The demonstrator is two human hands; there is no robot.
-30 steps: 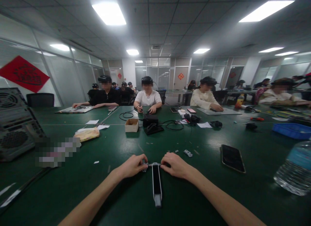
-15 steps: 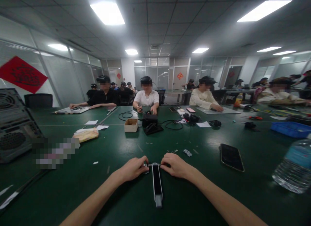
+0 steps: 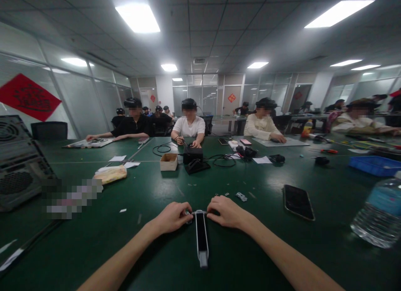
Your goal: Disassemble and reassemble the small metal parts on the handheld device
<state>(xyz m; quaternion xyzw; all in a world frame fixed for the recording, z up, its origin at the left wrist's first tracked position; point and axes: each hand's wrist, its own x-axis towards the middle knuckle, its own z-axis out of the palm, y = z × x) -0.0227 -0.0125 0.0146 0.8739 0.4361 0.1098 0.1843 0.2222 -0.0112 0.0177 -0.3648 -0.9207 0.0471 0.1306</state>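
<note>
A long, narrow piece with a black middle and a pale grey frame (image 3: 202, 236) lies on the green table, pointing toward me. At its far end a thin metal rod (image 3: 194, 213) sticks out sideways. My left hand (image 3: 173, 216) is closed in a pinch at the rod's left end, where a small metal part (image 3: 188, 218) shows under the fingertips. On the opposite side, my right hand (image 3: 227, 211) pinches the rod's right end, its fingertips mostly hiding it. A small silvery bracket (image 3: 241, 196) and some tiny rings (image 3: 227, 194) lie beyond my right hand.
To the right are a smartphone (image 3: 298, 202), a water bottle (image 3: 377, 211) and a blue tray (image 3: 374, 165). A small open box (image 3: 168, 162) and a black device (image 3: 193, 155) stand ahead. A computer case (image 3: 21, 165) is at left. Several people sit across the table.
Both hands stay at the far end of the narrow piece, with only slight finger shifts. Across the table, a person's hand has moved on the black device.
</note>
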